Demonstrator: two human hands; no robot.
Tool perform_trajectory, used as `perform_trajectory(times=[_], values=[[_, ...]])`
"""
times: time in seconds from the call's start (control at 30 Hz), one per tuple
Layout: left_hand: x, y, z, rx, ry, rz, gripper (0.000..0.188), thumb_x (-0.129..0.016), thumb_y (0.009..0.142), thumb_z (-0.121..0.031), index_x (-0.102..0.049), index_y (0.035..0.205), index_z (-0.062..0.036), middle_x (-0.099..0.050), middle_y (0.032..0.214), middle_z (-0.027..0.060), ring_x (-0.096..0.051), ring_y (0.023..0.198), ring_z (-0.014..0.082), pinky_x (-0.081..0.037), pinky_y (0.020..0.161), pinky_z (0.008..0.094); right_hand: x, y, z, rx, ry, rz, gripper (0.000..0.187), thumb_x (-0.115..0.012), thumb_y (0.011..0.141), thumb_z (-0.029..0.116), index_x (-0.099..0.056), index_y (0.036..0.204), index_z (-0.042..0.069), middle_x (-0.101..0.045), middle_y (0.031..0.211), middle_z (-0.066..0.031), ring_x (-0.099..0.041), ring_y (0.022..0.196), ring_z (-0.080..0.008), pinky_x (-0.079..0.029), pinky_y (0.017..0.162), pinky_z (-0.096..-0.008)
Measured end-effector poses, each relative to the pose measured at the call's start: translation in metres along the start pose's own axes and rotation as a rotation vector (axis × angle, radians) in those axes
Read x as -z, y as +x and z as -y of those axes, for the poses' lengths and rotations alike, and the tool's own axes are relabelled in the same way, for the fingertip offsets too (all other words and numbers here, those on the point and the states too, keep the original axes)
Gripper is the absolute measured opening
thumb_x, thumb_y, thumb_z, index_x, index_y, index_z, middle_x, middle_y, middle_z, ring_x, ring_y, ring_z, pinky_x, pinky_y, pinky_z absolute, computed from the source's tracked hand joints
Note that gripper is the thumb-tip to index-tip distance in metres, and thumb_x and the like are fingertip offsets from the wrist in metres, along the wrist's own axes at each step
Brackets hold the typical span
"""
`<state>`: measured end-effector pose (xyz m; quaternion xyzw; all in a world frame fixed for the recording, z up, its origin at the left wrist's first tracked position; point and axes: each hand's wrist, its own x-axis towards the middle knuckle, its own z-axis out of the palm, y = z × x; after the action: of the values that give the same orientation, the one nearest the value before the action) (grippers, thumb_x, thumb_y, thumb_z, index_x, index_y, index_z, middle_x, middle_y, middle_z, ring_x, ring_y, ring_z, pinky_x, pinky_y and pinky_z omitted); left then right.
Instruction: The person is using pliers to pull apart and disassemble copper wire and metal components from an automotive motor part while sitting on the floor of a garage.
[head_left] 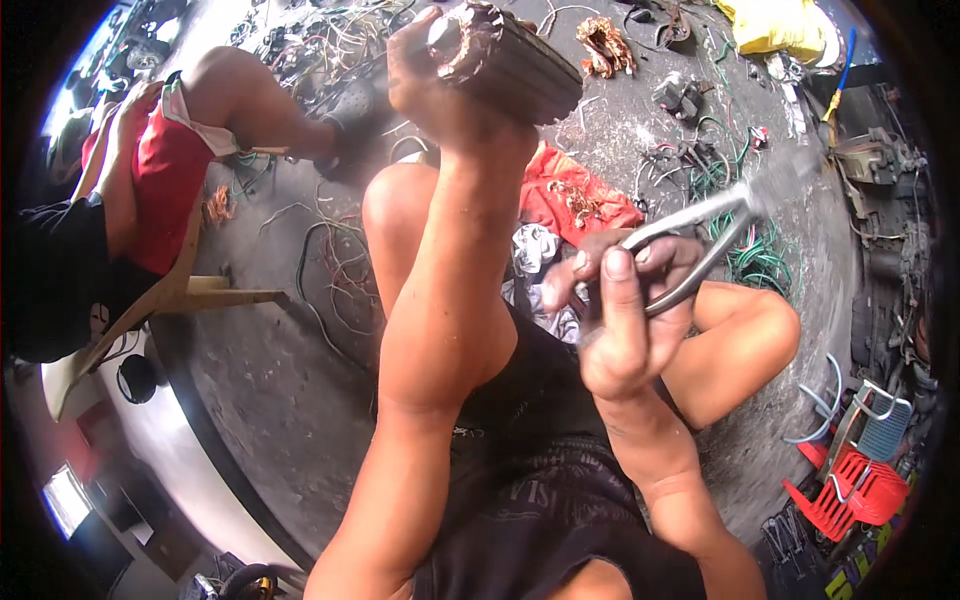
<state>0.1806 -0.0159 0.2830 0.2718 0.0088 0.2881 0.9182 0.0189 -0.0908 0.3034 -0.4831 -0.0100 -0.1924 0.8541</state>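
Observation:
My left hand (415, 85) is raised at the top centre, fingers wrapped round a dark ridged block (530, 75) with a ragged pale ring at its near end; I cannot make out its kind. My right hand (640, 310) is closed on the handles of metal pliers (690, 215), which point up and to the right. Motion smears the jaws. Below and between the hands, a red cloth (560, 175) lies on the floor with a small tangle of copper wire (577, 203) on it. Crumpled pale cloth (537, 248) lies near my right fingers.
Another person in red shorts (165, 190) sits at the left on a wooden seat (185, 298). Green wires (760, 260), a copper bundle (605, 48) and a yellow bag (785, 28) lie around. Dark parts (885, 240) line the right side, with a red plastic basket (850, 495) below.

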Motion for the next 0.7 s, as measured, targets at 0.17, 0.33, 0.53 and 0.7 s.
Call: perform_trajectory(times=[0.17,0.33,0.53,0.7], values=[[0.029,0.025,0.004,0.261,-0.141,0.211,0.041,-0.047,0.084,-0.039,-0.065,0.092,-0.0031,-0.068,0.081,0.0194,-0.068,0.074,0.0351,-0.055,0.075,0.0457,0.007,0.009,0.001,-0.561,-0.027,0.187,0.01,-0.053,0.095,0.001,-0.045,0.1,0.004,-0.062,0.08,-0.0138,-0.062,0.058,-0.0198,-0.05,0.051,-0.0304],[0.012,0.014,0.002,0.263,-0.135,0.162,0.041,-0.045,0.084,-0.038,-0.065,0.091,-0.003,-0.069,0.08,0.0192,-0.068,0.073,0.0354,-0.056,0.075,0.046,0.0,0.014,-0.023,0.105,-0.023,-0.096,0.011,-0.049,0.097,0.004,-0.04,0.103,0.007,-0.059,0.08,-0.0138,-0.059,0.059,-0.0214,-0.052,0.057,-0.0358],[0.008,0.019,-0.004,0.377,-0.026,0.026,0.04,-0.042,0.086,-0.036,-0.065,0.084,-0.0033,-0.066,0.077,0.0154,-0.065,0.074,0.0356,-0.054,0.077,0.0494,0.025,0.009,0.01,-0.77,0.089,0.208,0.016,-0.059,0.093,0.005,-0.044,0.099,0.003,-0.059,0.08,-0.0099,-0.064,0.062,-0.0192,-0.054,0.057,-0.0301],[-0.004,-0.004,-0.009,0.694,-0.056,-0.199,0.064,-0.026,0.096,-0.053,-0.044,0.125,0.0012,-0.055,0.111,0.0251,-0.056,0.096,0.0388,-0.046,0.084,0.0536,0.035,0.004,0.013,-0.567,-0.062,0.22,0.018,-0.058,0.092,0.001,-0.041,0.098,0.004,-0.06,0.081,-0.0151,-0.063,0.058,-0.0237,-0.055,0.052,-0.0338]])
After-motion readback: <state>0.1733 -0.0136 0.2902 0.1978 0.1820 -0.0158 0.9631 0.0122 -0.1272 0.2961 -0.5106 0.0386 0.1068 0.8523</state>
